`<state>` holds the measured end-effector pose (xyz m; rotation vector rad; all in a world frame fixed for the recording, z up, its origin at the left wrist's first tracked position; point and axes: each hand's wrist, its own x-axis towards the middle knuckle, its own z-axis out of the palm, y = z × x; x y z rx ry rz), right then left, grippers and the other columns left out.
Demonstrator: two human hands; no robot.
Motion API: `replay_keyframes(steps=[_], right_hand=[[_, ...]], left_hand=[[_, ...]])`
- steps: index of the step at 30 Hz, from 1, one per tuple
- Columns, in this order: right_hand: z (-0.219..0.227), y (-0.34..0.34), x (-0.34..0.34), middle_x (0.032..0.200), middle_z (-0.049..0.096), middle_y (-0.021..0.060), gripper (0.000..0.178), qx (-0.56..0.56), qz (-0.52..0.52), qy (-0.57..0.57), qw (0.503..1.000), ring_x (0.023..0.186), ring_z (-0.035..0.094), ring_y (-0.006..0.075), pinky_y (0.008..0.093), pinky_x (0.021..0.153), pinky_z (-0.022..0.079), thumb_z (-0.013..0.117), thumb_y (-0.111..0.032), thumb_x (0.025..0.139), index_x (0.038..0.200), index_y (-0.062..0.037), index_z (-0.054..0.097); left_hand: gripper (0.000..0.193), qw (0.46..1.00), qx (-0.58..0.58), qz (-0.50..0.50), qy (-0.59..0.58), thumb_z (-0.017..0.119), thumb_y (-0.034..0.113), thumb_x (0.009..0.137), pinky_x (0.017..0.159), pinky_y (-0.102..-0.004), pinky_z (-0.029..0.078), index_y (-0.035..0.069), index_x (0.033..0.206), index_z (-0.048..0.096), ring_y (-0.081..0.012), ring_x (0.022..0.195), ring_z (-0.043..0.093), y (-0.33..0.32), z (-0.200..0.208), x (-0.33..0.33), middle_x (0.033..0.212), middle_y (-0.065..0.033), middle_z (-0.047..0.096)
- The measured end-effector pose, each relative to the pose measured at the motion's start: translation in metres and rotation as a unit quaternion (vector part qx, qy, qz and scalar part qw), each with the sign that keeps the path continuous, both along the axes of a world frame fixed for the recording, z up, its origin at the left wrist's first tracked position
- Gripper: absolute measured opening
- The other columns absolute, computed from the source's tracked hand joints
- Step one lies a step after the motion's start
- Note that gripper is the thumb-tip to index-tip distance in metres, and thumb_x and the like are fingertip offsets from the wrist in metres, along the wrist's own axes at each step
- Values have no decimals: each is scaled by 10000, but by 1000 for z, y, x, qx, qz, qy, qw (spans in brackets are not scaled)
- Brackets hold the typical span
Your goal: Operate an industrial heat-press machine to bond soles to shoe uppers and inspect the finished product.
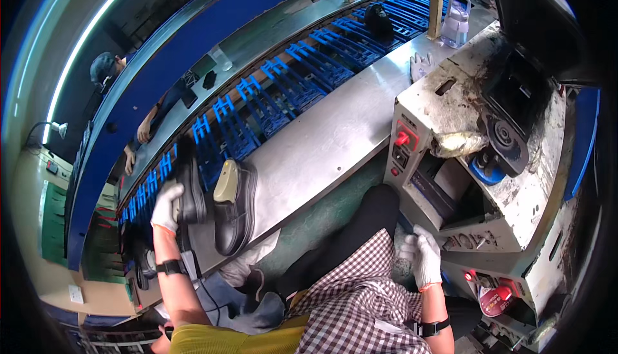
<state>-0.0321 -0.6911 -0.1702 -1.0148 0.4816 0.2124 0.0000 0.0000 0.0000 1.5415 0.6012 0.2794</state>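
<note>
Black shoe [191, 193], in the head view, stands near the left end of the metal bench [315, 151], with the gloved left hand [167, 207] closed on its near side; some fingers are hidden. The left forearm comes up from the lower edge, leaning slightly left, the wrist near the bench's front edge. Just right of that shoe is a second black shoe [233, 228] with a cream block [225, 181] in its opening. The gloved right hand [421, 257] is low beside the machine [418, 99], fingers curled; whether they grip anything I cannot tell. Its forearm rises almost straight up. Bare metal runs from the second shoe toward the machine, bordered by blue racks [257, 106] along the far edge. The person's bent knee [380, 202] fills part of the gap between bench and machine.
</note>
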Motion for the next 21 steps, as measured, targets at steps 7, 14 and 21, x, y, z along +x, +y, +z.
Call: replay_keyframes(steps=[7, 14, 21], right_hand=[[2, -1, 10, 1009, 731, 122, 362, 10, -57, 40, 998, 758, 733, 237, 386, 677, 656, 598, -268, 1080, 1360, -38, 602], [9, 5, 13, 1006, 731, 137, 371, -7, -73, 53, 996, 773, 741, 265, 415, 703, 660, 589, -266, 1086, 1369, -27, 590], [0, -13, -9, 1029, 712, 155, 477, -21, -94, 75, 993, 834, 721, 302, 456, 736, 647, 619, -331, 1066, 1417, -26, 514]], left_hand=[[318, 974, 35, -223, -29, 678, 107, 929, 885, -353, 595, -42, 1210, 688, -237, 951, 742, -166, 95, 217, 1108, -136, 751], [700, 887, 438, -147, 21, 829, 247, 761, 904, -453, 556, 30, 1371, 564, -335, 1042, 720, -272, 21, 427, 1173, -180, 731], [818, 792, 575, -168, 121, 652, 322, 954, 1065, -494, 507, 96, 1638, 267, -408, 1361, 573, -286, -35, 456, 1523, -280, 529]])
